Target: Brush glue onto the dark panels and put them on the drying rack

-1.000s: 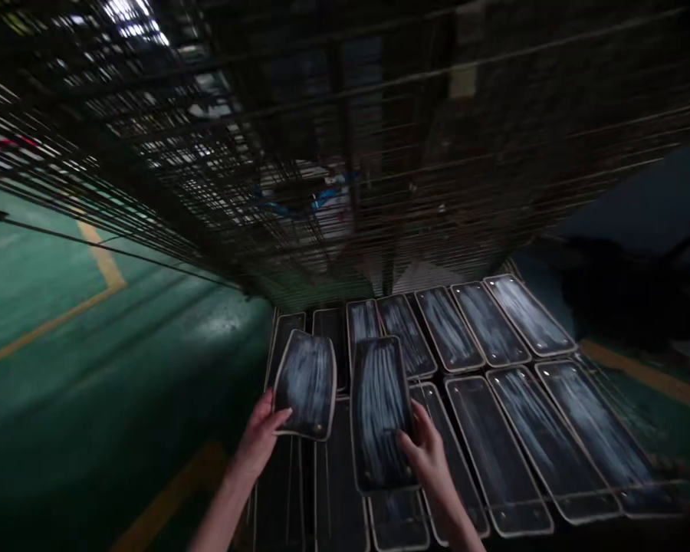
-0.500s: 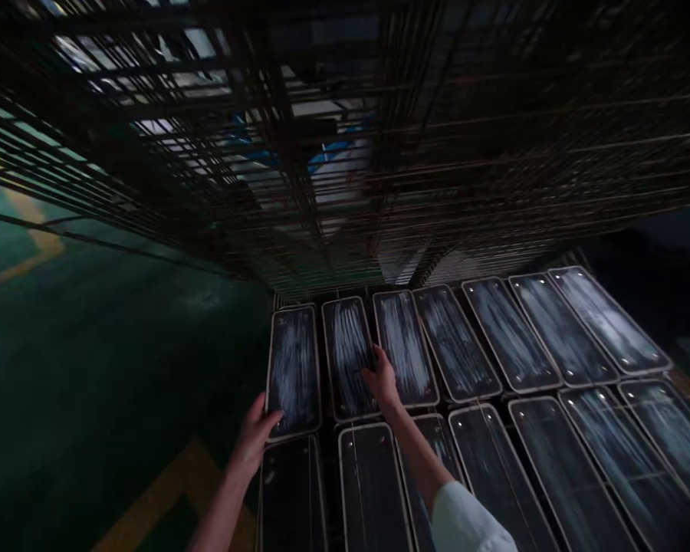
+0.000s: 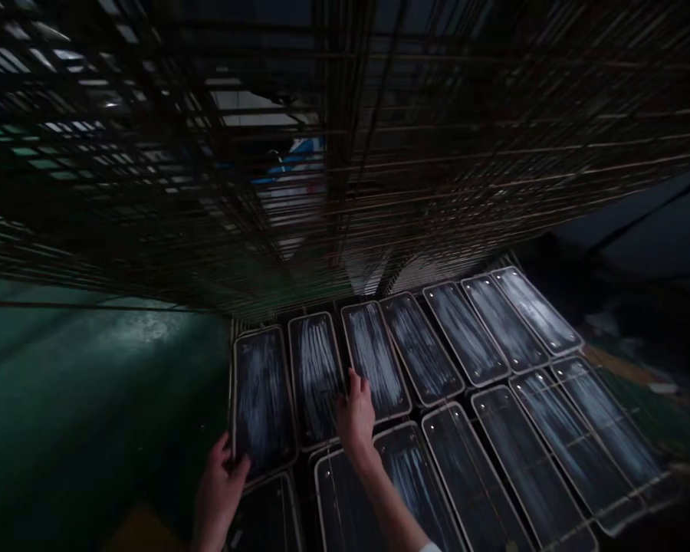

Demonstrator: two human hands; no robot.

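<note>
Dark rounded panels with pale streaks lie in two rows on a low wire rack shelf [image 3: 626,523]. My left hand [image 3: 218,492] grips the near corner of the leftmost back-row panel [image 3: 263,399], thumb on top. My right hand [image 3: 355,414] rests with fingers spread on the near end of the second panel [image 3: 316,376], beside the third panel [image 3: 375,360]. Both panels lie flat in the row.
Stacked wire rack shelves [image 3: 345,153] hang close overhead, filling the upper view. A green floor [image 3: 80,383] lies to the left. More streaked panels [image 3: 494,337] fill the shelf to the right, with a front row [image 3: 414,491] under my right forearm.
A second ago each hand held a panel lifted above the shelf. Both panels now lie flat in the back row, with my hands still touching their near ends.
</note>
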